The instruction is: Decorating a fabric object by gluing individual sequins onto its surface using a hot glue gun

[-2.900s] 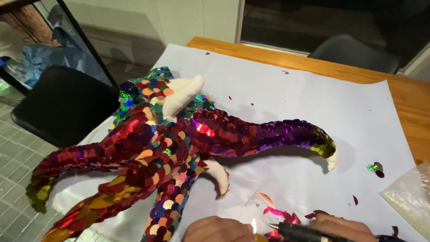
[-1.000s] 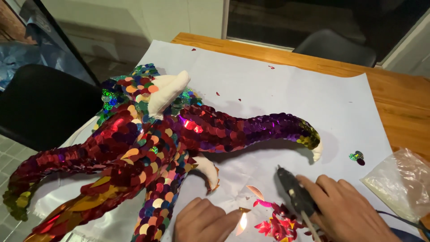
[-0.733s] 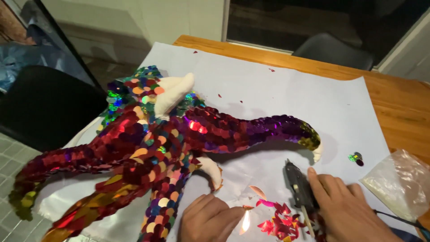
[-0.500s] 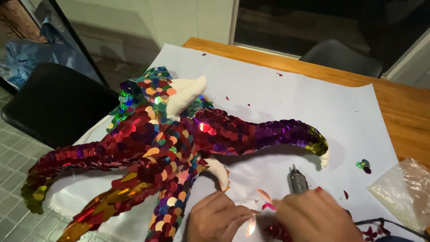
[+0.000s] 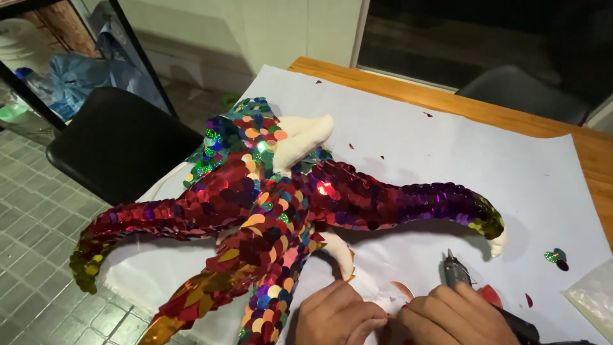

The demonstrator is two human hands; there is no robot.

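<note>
Sequinned octopus (image 5: 274,217), hands' fingertips cut off

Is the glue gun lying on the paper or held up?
Held up. The right hand grips the glue gun, its nozzle tilted upward off the white paper, beside the left hand.

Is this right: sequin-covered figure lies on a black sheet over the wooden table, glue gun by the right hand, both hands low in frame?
Not quite. The head view shows the sequin-covered figure lying on a white paper sheet, not a black one, spread over the wooden table. The rest holds: the glue gun is by the right hand, and the left hand is low in frame too.
</note>
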